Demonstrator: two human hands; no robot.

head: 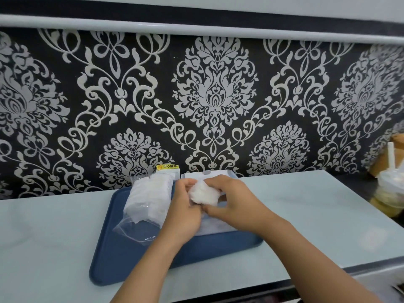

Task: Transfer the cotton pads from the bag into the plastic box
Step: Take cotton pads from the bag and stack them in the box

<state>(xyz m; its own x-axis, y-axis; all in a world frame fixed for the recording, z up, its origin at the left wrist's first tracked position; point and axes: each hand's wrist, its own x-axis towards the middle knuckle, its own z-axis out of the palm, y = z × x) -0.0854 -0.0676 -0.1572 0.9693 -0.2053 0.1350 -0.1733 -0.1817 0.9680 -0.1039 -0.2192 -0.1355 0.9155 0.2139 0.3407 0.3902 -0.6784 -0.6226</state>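
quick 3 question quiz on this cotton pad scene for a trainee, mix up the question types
1. True or false: the bag lies on the blue tray.
2. Both hands hold the wad of cotton pads over: A) the plastic box B) the bag C) bare table
3. Fill in: the bag lies to the ___ of the plastic box.

Key: 1 true; 2 A; 3 left. The left hand and right hand both grip the wad.
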